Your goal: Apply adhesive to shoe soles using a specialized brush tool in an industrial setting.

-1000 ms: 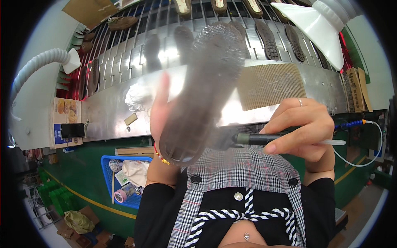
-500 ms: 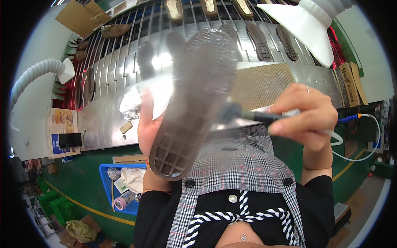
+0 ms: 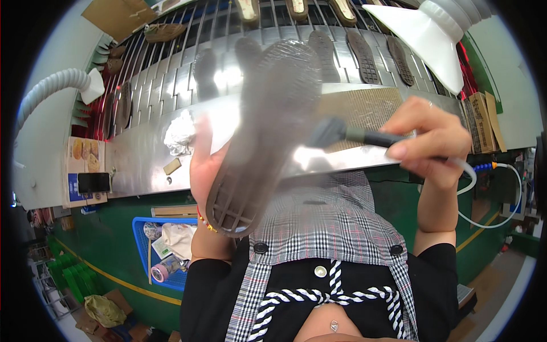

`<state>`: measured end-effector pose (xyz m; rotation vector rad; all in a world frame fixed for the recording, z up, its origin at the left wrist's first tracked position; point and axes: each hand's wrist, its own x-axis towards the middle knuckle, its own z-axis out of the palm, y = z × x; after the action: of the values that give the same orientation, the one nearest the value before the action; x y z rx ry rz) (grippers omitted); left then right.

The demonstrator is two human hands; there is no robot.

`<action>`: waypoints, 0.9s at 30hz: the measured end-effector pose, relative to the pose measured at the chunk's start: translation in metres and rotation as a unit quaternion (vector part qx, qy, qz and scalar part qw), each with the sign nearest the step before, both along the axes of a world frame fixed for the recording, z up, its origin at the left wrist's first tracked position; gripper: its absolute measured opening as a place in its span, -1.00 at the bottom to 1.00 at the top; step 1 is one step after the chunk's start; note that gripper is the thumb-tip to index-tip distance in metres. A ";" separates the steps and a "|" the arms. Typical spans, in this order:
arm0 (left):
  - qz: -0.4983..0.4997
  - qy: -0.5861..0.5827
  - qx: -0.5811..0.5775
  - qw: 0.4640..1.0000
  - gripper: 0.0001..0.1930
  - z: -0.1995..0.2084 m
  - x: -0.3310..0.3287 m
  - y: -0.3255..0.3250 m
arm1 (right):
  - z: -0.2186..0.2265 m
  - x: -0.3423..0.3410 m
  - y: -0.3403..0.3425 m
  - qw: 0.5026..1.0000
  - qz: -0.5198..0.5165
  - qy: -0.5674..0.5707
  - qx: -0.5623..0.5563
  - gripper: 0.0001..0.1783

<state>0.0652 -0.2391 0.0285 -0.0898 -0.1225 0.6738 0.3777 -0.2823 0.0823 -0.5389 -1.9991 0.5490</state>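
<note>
A long brown shoe sole (image 3: 259,142) is tilted in front of me, its gridded heel end toward my body and its toe end wet-looking and shiny. My left hand (image 3: 204,162) supports it from behind, thumb sticking out at the left edge; the fingers are hidden by the sole. In my right hand (image 3: 430,142), pinched between thumb and fingers, is a dark-handled brush (image 3: 367,135) fed by a thin whitish hose. The brush head is blurred and lies beside the sole's right edge; whether they touch I cannot tell.
Crumpled white paper (image 3: 179,134) and a small tan block (image 3: 171,166) lie on the metal bench (image 3: 137,171). Behind runs a roller conveyor carrying more soles (image 3: 363,57). A white hood (image 3: 436,40) hangs at right. A ribbed mat (image 3: 364,117), phone (image 3: 94,182) and blue basket (image 3: 141,251) are around.
The brush and my right hand have shifted right, away from the sole's middle. The sole stays in my left hand, tilted slightly differently.
</note>
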 end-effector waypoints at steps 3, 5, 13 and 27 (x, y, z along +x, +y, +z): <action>-0.029 0.000 -0.006 1.000 -0.01 -0.012 -0.003 0.008 | -0.007 -0.031 -0.008 0.999 0.044 -0.012 -0.021 -0.71; -0.014 0.028 -0.007 0.999 -0.02 -0.015 -0.005 0.009 | -0.010 -0.044 -0.014 0.997 0.054 -0.041 -0.042 -0.74; -0.043 -0.034 -0.026 0.998 -0.03 -0.005 -0.005 0.008 | -0.007 -0.037 -0.004 0.999 0.010 -0.032 -0.038 -0.79; 0.037 -0.021 0.097 0.994 -0.13 -0.091 -0.043 0.073 | -0.102 -0.056 -0.003 0.925 -0.255 0.174 -0.223 -0.69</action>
<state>0.0217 -0.1660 -0.0625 0.0871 -0.2321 0.7318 0.3214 -0.2850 -0.0195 -1.1170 -1.3204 0.7135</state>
